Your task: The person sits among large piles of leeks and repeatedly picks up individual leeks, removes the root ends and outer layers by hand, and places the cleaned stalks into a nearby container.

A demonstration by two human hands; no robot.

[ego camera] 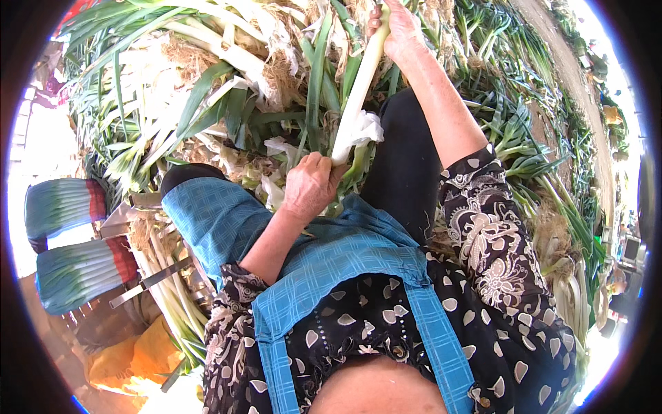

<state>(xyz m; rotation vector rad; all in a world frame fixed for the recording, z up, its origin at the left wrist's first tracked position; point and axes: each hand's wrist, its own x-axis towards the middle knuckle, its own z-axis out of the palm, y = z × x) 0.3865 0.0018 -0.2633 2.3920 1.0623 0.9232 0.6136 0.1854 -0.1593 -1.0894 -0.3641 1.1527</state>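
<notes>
A long leek (360,93) slants across the space between my knees, its white shaft lower and its greener part higher in the view. My right hand (402,32) is closed around the upper part, near the top rim of the picture. At the lower end, the curled fingers and thumb of my left hand (311,185) grip the leek's base. A loose, pale peeled layer (366,129) hangs off the shaft just above that hand. Beneath lie stripped outer leaves (274,191) and more leeks (243,64) with roots still on.
Two packed bundles of trimmed leeks (85,274) sit at the left, beside a metal frame (150,279) holding several leeks. Below them is an orange plastic bag (132,359). Leek piles (522,134) stretch along the right side. My blue apron (357,243) covers my lap.
</notes>
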